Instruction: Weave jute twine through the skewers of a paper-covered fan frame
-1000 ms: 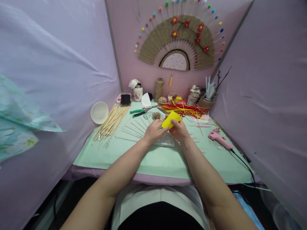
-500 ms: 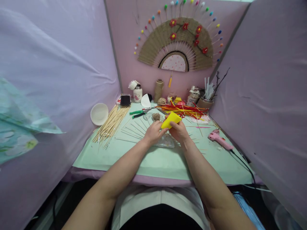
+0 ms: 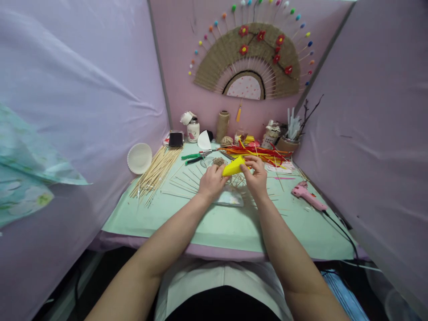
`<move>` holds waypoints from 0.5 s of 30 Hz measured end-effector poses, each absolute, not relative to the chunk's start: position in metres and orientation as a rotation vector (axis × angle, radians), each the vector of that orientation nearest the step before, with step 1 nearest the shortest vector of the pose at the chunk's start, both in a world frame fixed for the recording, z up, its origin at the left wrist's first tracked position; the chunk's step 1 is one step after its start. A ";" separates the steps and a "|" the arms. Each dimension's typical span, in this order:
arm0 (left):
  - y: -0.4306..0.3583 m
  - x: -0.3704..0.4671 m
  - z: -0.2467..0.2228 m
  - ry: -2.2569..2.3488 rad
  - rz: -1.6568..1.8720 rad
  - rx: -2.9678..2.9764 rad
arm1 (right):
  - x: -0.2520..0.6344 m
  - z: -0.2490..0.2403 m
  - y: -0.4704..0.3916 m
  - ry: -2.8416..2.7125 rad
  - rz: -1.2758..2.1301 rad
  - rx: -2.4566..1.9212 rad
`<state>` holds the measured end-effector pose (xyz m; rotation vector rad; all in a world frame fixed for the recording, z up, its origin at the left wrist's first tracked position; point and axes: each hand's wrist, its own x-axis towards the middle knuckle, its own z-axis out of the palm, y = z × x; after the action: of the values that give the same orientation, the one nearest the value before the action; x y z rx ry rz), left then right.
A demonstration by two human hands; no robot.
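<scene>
A folded or rolled yellow sheet [image 3: 233, 166] is held above the middle of the table between both hands. My left hand [image 3: 212, 182] grips its left end, fingers closed. At its right end, my right hand [image 3: 256, 176] pinches the edge between thumb and fingers. Beneath the hands lies a fan-shaped spread of thin sticks [image 3: 185, 180] with a pale patterned piece [image 3: 229, 197] at its base. A small ball of brown twine [image 3: 219, 161] sits just behind my left hand.
Bamboo sticks [image 3: 157, 171] and a white dish [image 3: 139, 158] are at the left. Green-handled pliers [image 3: 191, 156] and red and yellow strips [image 3: 264, 155] lie further back. A pink glue gun [image 3: 308, 196] with a cord rests at the right. A decorated fan [image 3: 209, 62] hangs behind.
The yellow sheet has tilted and now looks narrower. My right hand has moved slightly right and up, its fingers now at the sheet's right edge.
</scene>
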<state>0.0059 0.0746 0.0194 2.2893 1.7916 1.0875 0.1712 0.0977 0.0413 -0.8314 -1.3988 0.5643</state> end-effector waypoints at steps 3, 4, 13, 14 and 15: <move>0.071 0.008 0.020 1.878 1.114 2.246 | 0.172 0.039 0.103 -1.290 0.586 -0.809; 0.070 0.007 0.021 1.909 1.149 2.234 | 0.173 0.038 0.105 -1.247 0.586 -0.792; 0.082 -0.005 0.030 1.386 1.632 1.766 | 0.168 0.030 0.114 -1.145 0.767 -0.677; 0.084 -0.005 0.029 1.289 1.621 1.687 | 0.167 0.029 0.114 -1.152 0.792 -0.666; 0.086 -0.004 0.029 1.212 1.613 1.609 | 0.166 0.028 0.114 -1.163 0.814 -0.658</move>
<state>-0.0043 0.0859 0.0285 1.6093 1.2122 1.6134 0.1662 0.1143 0.0275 -0.6581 -1.1628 0.8145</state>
